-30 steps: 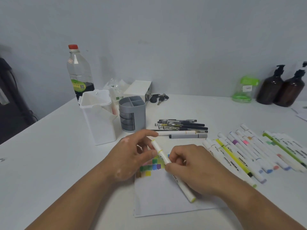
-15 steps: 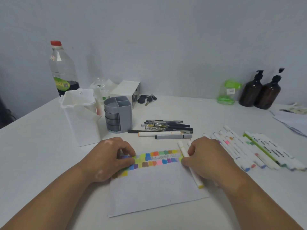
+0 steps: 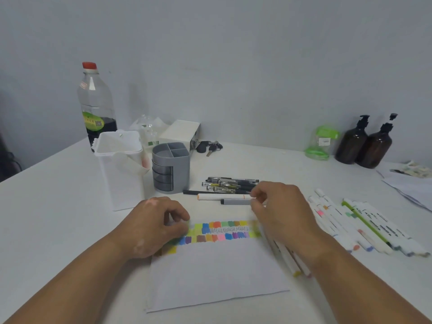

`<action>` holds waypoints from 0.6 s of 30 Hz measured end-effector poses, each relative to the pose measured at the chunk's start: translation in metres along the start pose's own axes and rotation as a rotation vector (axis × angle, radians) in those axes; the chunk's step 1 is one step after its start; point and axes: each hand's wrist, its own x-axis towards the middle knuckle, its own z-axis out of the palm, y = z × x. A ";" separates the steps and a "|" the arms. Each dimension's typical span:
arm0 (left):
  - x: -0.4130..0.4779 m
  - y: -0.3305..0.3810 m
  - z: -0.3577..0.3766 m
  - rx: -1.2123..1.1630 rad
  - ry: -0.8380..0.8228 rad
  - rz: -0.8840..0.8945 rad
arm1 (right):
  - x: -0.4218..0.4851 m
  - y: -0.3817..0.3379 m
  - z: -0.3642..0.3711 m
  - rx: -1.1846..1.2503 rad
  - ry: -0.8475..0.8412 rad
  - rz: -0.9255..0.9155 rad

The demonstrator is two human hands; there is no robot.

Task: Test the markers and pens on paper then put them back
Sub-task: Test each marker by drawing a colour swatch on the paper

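The left hand [image 3: 154, 228] lies curled on the paper [image 3: 210, 272]; I cannot tell whether it holds anything. The right hand's [image 3: 282, 213] wrist crosses loose markers [image 3: 289, 260] and could roll them. Its thumb and forefinger bracket the grey marker's [image 3: 236, 202] right end, grip unclear. Pens [image 3: 231, 184] lie just beyond.

Nothing legible: the bottle [image 3: 97, 106] carries a green label with a small code square, the markers [image 3: 378, 228] dark print along their barrels, the green jar [image 3: 323, 142] a white sticker, all too blurred to read
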 end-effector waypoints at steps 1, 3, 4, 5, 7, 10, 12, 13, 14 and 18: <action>0.000 0.000 0.001 -0.030 0.010 -0.007 | 0.008 -0.004 0.006 -0.040 -0.017 -0.066; 0.000 0.000 0.001 -0.093 0.031 -0.031 | 0.024 -0.008 0.020 -0.170 -0.093 -0.181; 0.000 0.000 0.002 -0.117 0.044 -0.047 | 0.032 -0.009 0.025 -0.222 -0.127 -0.213; 0.001 0.001 0.002 -0.138 0.059 -0.062 | 0.038 -0.008 0.029 -0.250 -0.152 -0.221; 0.001 0.001 0.002 -0.184 0.087 -0.084 | 0.044 -0.005 0.036 -0.258 -0.191 -0.189; 0.002 0.003 0.001 -0.223 0.099 -0.092 | 0.046 -0.004 0.039 -0.231 -0.220 -0.162; 0.002 0.003 0.001 -0.222 0.110 -0.088 | 0.047 -0.003 0.038 -0.210 -0.244 -0.188; 0.002 0.002 0.001 -0.222 0.114 -0.086 | 0.048 -0.004 0.037 -0.207 -0.263 -0.207; 0.002 0.002 0.001 -0.226 0.117 -0.085 | 0.049 -0.004 0.036 -0.210 -0.291 -0.218; 0.001 0.003 0.001 -0.258 0.121 -0.079 | 0.050 -0.005 0.034 -0.210 -0.361 -0.222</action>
